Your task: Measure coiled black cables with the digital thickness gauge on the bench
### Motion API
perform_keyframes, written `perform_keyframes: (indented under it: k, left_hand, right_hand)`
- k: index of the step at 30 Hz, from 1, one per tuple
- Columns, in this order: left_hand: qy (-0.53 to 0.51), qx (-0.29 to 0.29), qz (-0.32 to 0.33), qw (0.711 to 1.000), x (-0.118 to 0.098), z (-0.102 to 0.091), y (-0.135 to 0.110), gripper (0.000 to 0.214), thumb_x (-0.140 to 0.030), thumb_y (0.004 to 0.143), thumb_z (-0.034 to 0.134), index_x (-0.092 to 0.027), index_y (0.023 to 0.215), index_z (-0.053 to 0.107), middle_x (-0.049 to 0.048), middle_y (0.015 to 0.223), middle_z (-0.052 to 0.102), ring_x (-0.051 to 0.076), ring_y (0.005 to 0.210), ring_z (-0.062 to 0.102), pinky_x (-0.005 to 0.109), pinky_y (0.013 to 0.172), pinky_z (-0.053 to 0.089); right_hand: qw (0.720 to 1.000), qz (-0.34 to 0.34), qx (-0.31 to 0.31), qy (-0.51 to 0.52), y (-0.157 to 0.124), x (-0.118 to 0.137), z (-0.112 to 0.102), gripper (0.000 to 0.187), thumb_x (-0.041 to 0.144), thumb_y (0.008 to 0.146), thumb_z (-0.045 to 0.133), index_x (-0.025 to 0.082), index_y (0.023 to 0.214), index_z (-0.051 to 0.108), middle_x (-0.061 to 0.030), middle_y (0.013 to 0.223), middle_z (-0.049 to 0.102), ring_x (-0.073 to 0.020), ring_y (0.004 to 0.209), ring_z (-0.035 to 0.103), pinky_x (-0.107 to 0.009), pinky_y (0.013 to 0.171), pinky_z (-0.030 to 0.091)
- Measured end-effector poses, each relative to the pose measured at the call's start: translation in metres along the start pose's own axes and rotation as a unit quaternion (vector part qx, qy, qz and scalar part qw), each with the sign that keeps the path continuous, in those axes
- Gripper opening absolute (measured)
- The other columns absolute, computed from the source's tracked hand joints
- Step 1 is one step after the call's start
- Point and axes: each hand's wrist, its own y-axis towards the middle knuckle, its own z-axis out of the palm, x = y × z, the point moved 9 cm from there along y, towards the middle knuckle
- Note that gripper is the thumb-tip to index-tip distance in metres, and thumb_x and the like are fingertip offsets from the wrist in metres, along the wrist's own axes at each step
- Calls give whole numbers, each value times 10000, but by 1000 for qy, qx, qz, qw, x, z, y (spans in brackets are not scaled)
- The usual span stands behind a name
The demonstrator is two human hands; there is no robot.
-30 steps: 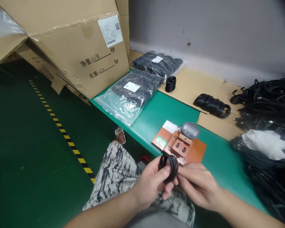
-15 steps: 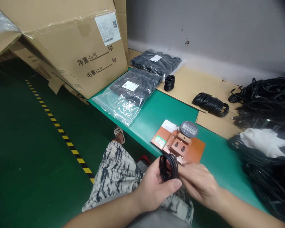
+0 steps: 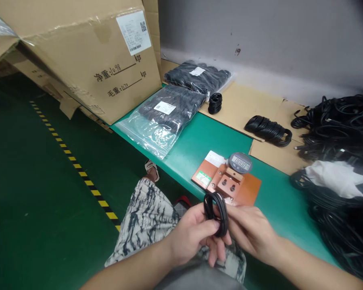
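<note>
A small coil of black cable point(image 3: 221, 215) is held upright in my left hand point(image 3: 189, 235), the thumb pressed on its near side and the lower fingers curled beneath. Against the coil's right side, my right hand point(image 3: 252, 229) is closed with bent fingers; its fingertips are hidden behind the coil, so what they pinch does not show. Just beyond both hands lies a copper-coloured measuring fixture point(image 3: 230, 183) on an orange base. Its round digital gauge point(image 3: 239, 163) shows a row of zeros.
Clear bags of coiled cables point(image 3: 177, 104) lie at the back left of the green table point(image 3: 187, 141), beside a large cardboard box point(image 3: 87, 60). Cable coils point(image 3: 268, 129) and a single coil point(image 3: 215, 103) rest on cardboard. Loose black cables point(image 3: 341, 121) and white crumpled material point(image 3: 337, 179) are at right.
My left thumb has shifted onto the coil's face, and the lower fingers now show beneath it. The coil has tilted slightly. My right hand stays nearly in place.
</note>
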Motion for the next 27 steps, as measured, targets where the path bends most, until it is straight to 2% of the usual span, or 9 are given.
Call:
perform_keyframes:
  k: [6,10,15,19,23,27]
  left_hand:
    - [-94,39,-13,995,0,4,-3,145,-256,918,502,-117,946,532,84,739,647,130,467,616,178,352,484]
    - [-83,47,-11,995,0,5,-4,153,-258,897,574,-118,937,528,78,762,638,116,490,612,171,375,492]
    - [-44,48,37,997,1,2,-1,239,-319,879,641,-148,973,502,49,798,611,83,526,572,158,423,489]
    - [-29,67,40,997,6,0,4,242,-342,890,621,-160,974,486,43,830,592,68,503,544,136,388,437]
    - [-64,97,21,993,7,0,6,182,-302,913,548,-176,1025,481,35,809,581,90,498,558,163,386,456]
    - [-83,95,18,992,7,-4,8,139,-279,936,484,-196,1047,475,21,774,568,98,494,567,171,395,471]
  right_hand:
    - [999,-11,-3,-51,-2,0,-1,421,56,937,462,147,1348,485,-7,685,601,-133,553,577,-247,530,456]
    - [998,-15,12,-56,-2,0,2,423,64,946,448,139,1361,465,-13,701,616,-139,578,601,-249,537,466]
    - [995,-50,2,-91,-3,4,-2,458,67,933,467,135,1385,443,-16,671,597,-151,555,553,-273,521,418]
    - [993,-54,8,-104,-3,3,-4,452,62,930,472,130,1376,452,-6,637,555,-152,532,505,-281,510,377]
    - [992,-50,5,-119,0,2,-5,407,66,947,455,139,1346,476,3,631,532,-146,524,485,-274,502,364]
    - [990,-44,2,-132,3,1,-3,389,87,963,444,141,1347,477,8,636,543,-137,524,500,-262,503,379]
